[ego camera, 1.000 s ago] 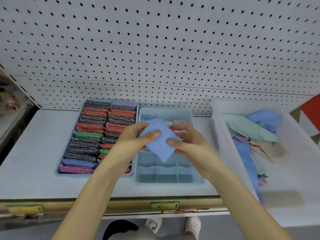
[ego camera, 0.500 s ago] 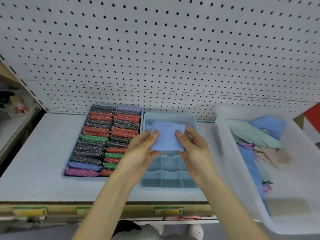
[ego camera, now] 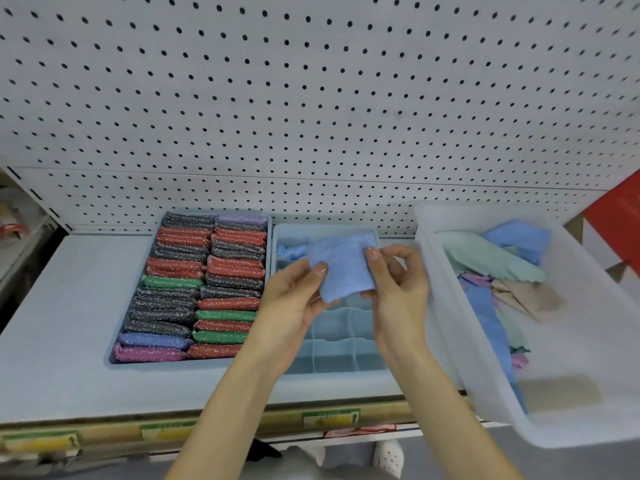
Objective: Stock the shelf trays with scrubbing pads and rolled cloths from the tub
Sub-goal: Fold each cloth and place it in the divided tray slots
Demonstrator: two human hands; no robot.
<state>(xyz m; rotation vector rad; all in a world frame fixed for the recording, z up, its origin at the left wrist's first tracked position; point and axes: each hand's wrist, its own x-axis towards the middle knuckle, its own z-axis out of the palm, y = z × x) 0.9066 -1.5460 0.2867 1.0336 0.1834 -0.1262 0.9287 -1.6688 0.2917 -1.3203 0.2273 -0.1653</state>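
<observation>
A folded light blue cloth (ego camera: pixel 341 266) is held above the divided blue tray (ego camera: pixel 332 362). My left hand (ego camera: pixel 294 303) pinches its lower left edge and my right hand (ego camera: pixel 398 289) pinches its right edge. Another blue cloth (ego camera: pixel 291 251) lies in the tray's back left compartment. To the left, a second blue tray (ego camera: pixel 114 355) is packed with red, black, green, blue and purple scrubbing pads (ego camera: pixel 204 285). The clear tub (ego camera: pixel 571 420) at the right holds loose blue, green, beige and purple cloths (ego camera: pixel 495 261).
A white pegboard wall (ego camera: pixel 311 116) rises behind the shelf (ego camera: pixel 62 306). The shelf's front edge carries yellow-green price labels (ego camera: pixel 330 418). White shoes show below the shelf. The tub overhangs the shelf's right end.
The blue cloth has gone from a loose diamond shape to a narrower fold, held flat between both hands slightly further back over the tray. My right hand has shifted to the right edge.
</observation>
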